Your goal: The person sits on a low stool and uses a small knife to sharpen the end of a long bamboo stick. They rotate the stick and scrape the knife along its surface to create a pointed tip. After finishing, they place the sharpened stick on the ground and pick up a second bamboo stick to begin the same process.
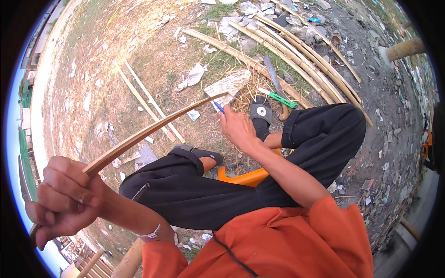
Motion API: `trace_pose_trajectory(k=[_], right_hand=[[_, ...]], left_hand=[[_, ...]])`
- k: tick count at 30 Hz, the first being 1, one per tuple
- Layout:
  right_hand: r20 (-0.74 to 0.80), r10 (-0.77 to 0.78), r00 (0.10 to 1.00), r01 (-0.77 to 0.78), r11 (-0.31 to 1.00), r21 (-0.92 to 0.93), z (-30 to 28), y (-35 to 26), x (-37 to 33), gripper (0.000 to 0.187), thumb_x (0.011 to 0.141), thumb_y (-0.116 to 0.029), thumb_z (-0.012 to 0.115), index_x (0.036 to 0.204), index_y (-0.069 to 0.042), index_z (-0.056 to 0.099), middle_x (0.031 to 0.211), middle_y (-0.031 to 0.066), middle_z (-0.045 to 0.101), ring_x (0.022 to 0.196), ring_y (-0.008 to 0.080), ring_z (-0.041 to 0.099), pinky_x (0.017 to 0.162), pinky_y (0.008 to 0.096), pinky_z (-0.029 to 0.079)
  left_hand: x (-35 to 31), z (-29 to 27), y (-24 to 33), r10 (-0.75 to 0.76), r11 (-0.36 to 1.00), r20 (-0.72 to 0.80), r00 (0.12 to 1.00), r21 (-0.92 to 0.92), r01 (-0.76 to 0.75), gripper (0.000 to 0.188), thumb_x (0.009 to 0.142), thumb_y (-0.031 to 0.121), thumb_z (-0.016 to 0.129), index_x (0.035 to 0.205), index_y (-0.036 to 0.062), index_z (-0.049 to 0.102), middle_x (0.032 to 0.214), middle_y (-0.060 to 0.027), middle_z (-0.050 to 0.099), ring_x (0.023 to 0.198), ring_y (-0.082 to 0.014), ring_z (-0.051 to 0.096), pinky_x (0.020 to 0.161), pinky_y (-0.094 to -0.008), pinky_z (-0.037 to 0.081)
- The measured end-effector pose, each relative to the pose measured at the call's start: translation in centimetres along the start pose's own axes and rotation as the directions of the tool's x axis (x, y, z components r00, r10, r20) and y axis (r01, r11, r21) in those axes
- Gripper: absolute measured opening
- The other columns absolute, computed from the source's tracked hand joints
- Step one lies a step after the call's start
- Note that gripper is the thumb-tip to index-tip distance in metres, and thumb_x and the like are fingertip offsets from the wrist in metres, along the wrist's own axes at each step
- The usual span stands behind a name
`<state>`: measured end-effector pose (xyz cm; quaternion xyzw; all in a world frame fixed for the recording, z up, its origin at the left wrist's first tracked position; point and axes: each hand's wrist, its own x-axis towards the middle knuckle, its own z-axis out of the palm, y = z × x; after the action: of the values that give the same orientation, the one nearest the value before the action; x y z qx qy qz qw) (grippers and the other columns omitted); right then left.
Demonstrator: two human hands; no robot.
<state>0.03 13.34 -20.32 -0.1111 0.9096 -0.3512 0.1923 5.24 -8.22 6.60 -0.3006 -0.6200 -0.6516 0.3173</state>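
Note:
A long bamboo strip [153,127] slants up from the lower left toward the middle. Its near part is wrapped in the closed fingers of my left hand [69,199]. At the strip's far end, my right hand [238,129] grips a slim blue tool [219,107], its thin pale end touching or very near the strip. Whether that tool is a pen or a small knife, I cannot tell. Just beyond lies a pale, rough wooden block [228,87]. A machete [273,76] and a green-handled cutter [282,100] rest beside my right foot.
Several long split bamboo poles [296,58] lie at the far right. Two thin strips [150,99] lie on the ground to the left. An orange plastic seat [245,177] shows beneath my legs. Paper scraps [192,76] litter the dry grass. A thick bamboo post [405,48] stands at right.

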Motion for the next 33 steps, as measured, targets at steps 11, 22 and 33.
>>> trace_pose_trajectory(k=[11,22,33], right_hand=[[-0.042,-0.043,0.998,0.042,0.999,-0.035,-0.4,0.8,0.2,0.023,0.093,-0.027,0.046,0.093,-0.004,0.048,0.061,0.0235,0.057,0.061,0.0448,0.058,0.058,0.0536,0.045],[-0.074,-0.095,0.993,0.097,0.995,0.027,1.7,-0.2,0.0,0.021,0.092,-0.021,0.046,0.094,-0.001,0.047,0.059,0.0264,0.055,0.059,0.0466,0.056,0.057,0.0545,0.043],[-0.046,-0.108,0.993,0.105,0.992,-0.076,1.0,1.7,1.2,0.023,0.094,-0.024,0.044,0.094,-0.001,0.047,0.060,0.0272,0.056,0.059,0.0480,0.056,0.058,0.0555,0.043]], left_hand=[[0.9,1.4,-0.7,0.029,0.995,0.041,0.999,-0.102,-0.025,0.044,0.088,0.055,0.052,0.073,0.0142,0.047,0.044,0.0021,0.043,0.029,-0.0088,0.040,0.029,-0.0191,0.029],[-0.4,0.1,0.1,0.029,0.955,0.099,0.995,-0.296,0.001,0.047,0.081,0.053,0.065,0.063,0.0144,0.046,0.040,0.0042,0.039,0.028,-0.0077,0.038,0.033,-0.0190,0.024],[0.5,1.0,-0.4,0.070,0.932,0.172,0.982,-0.363,-0.003,0.048,0.077,0.055,0.068,0.062,0.0134,0.049,0.039,0.0046,0.037,0.028,-0.0069,0.034,0.031,-0.0186,0.028]])
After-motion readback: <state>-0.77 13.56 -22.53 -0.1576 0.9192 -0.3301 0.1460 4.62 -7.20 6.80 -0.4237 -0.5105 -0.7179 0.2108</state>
